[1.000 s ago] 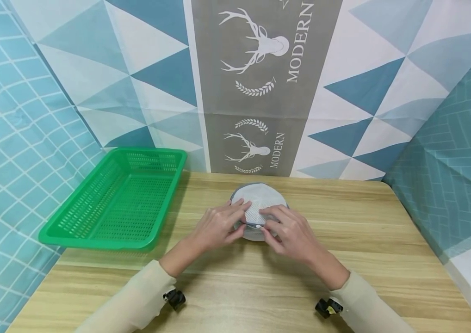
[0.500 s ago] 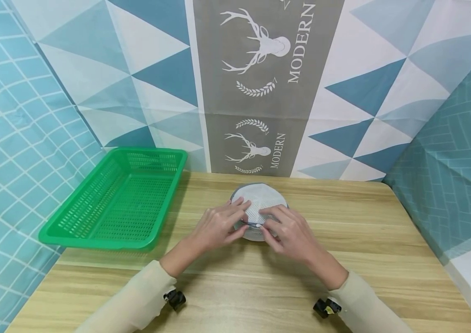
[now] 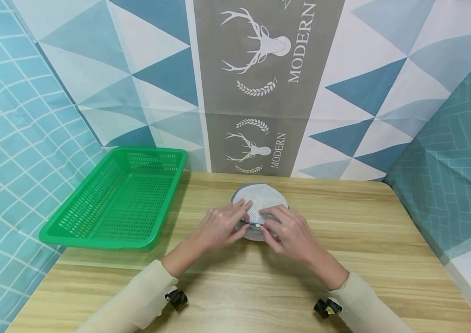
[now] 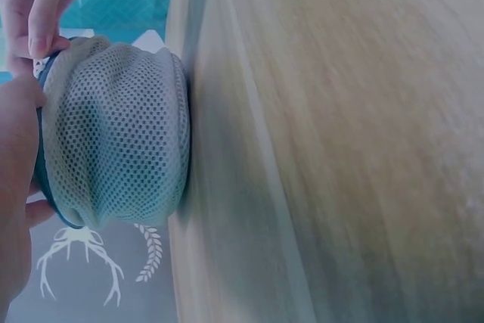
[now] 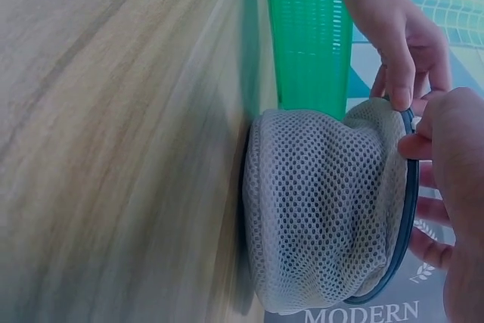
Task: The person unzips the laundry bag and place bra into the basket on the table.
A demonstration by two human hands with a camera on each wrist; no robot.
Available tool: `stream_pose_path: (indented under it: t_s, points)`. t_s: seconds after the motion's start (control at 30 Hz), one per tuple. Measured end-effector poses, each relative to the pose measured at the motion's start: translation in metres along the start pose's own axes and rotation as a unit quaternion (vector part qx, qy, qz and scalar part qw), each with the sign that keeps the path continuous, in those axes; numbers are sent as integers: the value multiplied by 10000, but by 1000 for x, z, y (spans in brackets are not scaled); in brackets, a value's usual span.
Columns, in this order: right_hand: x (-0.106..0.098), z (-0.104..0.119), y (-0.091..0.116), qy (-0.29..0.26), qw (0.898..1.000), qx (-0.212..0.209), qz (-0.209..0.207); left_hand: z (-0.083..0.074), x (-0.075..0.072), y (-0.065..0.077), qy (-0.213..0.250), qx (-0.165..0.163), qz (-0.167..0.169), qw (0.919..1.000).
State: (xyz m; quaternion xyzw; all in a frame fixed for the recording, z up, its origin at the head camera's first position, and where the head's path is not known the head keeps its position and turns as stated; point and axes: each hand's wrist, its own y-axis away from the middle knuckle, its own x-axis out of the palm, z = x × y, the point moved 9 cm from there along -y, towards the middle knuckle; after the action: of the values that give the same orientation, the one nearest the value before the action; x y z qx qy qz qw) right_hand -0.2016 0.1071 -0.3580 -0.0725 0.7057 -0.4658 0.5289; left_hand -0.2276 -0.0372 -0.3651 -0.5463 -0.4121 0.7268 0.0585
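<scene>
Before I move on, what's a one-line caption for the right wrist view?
Left hand and right hand pinch the dark rim of a mesh bag standing on a wooden table, green basket beyond.

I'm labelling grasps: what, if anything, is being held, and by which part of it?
A mesh bag: the left hand and right hand both pinch its dark upper rim, near the white tab.

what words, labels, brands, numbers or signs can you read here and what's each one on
"MODERN", large, on the grey panel, beside the upper deer.
"MODERN", smaller, on the same panel, beside the lower deer.
White mark at the panel's top: cut off, unreadable.
Tiny marks by the wreaths: too small to read.
Bag, basket: no readable text.
</scene>
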Motion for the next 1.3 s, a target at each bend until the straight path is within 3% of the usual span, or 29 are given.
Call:
stream_pose_path:
  t_s: [0.27,0.43,0.77,1.3]
  points:
    - [-3,-1,-2,-29,10000,1,21,5,-3,0,364,-199,-7,9991]
    - [-3,-2,-2,-28,10000,17,41,6,-4,0,404,-156,-48,9990]
    - [-2,-1,-3,50,10000,28,6,4,-5,1,354,-60,-195,9992]
    - [-1,0,1,10,10000,6,-57,0,0,2,23,22,0,10000]
